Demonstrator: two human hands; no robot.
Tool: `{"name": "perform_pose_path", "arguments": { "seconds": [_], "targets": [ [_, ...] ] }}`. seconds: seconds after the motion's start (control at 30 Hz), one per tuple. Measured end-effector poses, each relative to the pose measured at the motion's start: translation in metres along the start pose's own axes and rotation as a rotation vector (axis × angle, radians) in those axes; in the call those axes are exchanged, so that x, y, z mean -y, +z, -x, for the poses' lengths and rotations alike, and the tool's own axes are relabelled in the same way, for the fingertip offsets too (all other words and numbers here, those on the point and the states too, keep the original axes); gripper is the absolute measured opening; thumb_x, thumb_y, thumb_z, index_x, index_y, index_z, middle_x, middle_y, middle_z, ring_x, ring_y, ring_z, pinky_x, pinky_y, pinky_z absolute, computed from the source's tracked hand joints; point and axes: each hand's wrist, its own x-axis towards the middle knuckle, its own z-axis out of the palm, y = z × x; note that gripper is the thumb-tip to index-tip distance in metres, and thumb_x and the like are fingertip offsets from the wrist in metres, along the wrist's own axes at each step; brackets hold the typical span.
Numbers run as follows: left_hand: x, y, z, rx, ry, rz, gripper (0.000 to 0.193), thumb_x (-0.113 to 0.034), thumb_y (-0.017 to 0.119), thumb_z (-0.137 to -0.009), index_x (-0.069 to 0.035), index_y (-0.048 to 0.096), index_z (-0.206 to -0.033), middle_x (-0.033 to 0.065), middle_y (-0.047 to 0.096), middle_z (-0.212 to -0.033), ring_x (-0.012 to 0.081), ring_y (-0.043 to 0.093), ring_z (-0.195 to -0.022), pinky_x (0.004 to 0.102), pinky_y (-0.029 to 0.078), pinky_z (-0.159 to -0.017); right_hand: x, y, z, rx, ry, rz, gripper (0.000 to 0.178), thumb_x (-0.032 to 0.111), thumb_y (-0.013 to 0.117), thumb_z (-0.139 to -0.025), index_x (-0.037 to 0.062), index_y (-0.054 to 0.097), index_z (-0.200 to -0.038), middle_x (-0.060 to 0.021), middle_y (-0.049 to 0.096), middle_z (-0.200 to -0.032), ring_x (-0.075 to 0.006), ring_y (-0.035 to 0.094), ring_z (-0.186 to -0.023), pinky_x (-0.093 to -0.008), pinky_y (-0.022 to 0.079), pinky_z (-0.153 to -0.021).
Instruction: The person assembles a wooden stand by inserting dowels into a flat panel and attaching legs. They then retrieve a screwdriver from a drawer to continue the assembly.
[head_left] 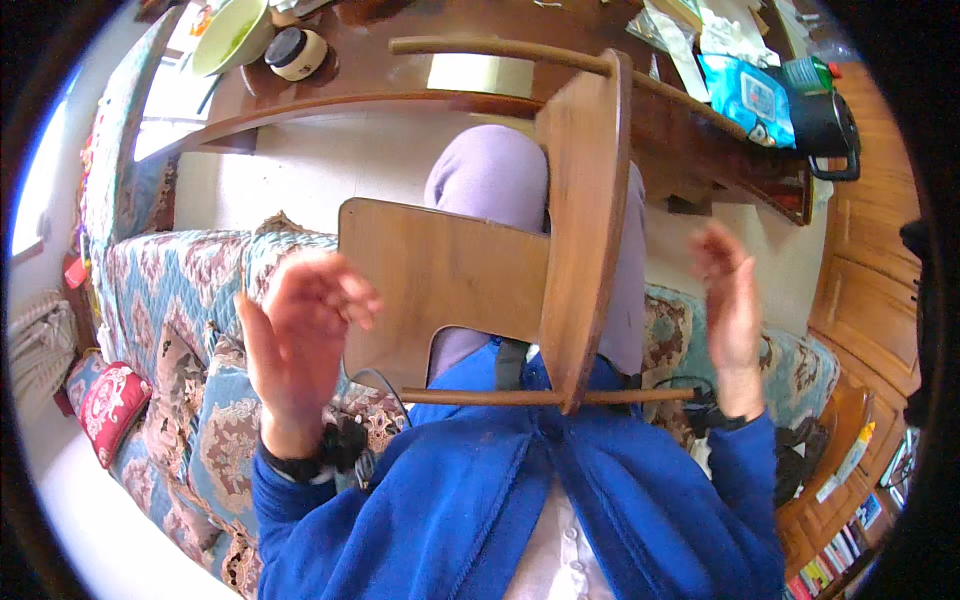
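Observation:
Across my lap rests a wooden piece of furniture, perhaps a small stool or rack. A long board stands on edge, with a flat panel that has a curved cutout joined on its left. One round rod crosses at its far end and another rod at its near end. My left hand is raised to the left of the panel, fingers apart, holding nothing. On the other side my right hand is lifted off the board, its fingers stretched out and slightly blurred, also holding nothing.
Beyond my knees runs a brown table with a green bowl, a dark-lidded jar, a blue wipes pack and a black kettle-like container. A patterned sofa surrounds me; a red cushion lies left.

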Motion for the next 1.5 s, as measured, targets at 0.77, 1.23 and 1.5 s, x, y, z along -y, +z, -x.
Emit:
{"name": "perform_pose_path", "arguments": {
  "seconds": [0.77, 1.23, 1.5],
  "targets": [
    [0.073, 0.041, 0.001, -0.018, -0.039, 0.355, 0.075, -0.063, 0.029, -0.106, 0.001, 0.058, -0.130, 0.0139, 0.064, -0.124, 0.0274, 0.058, -0.121, 0.0410, 0.048, -0.101, 0.020, 0.044, 0.069, 0.227, 0.198, -0.436, 0.090, 0.073, 0.019, -0.101, 0.0011, 0.045, -0.148, -0.0174, 0.059, -0.137, -0.0246, 0.053, -0.129, -0.0367, 0.041, -0.105],
    [-0.029, 0.041, -0.074, 0.060, 0.532, -0.740, 0.040, -0.029, 0.044, -0.106, 0.004, 0.062, -0.119, 0.0138, 0.065, -0.113, 0.0227, 0.060, -0.105, 0.0347, 0.043, -0.096, 0.096, -0.004, -0.013, -0.026, -0.613, 0.576, 0.055, 0.031, 0.073, -0.093, 0.0014, 0.057, -0.136, -0.0138, 0.060, -0.134, -0.0240, 0.056, -0.123, -0.0375, 0.044, -0.102],
    [-0.085, 0.109, -0.224, 0.660, 0.481, -1.370, 0.031, -0.020, 0.048, -0.106, 0.004, 0.065, -0.115, 0.0198, 0.066, -0.105, 0.0318, 0.064, -0.099, 0.0388, 0.050, -0.088, 0.125, 0.059, -0.117, 0.087, -1.133, 1.135, 0.057, 0.016, 0.084, -0.073, 0.0040, 0.063, -0.125, -0.0128, 0.061, -0.122, -0.0326, 0.058, -0.116, -0.0444, 0.047, -0.099]
  ]
}}
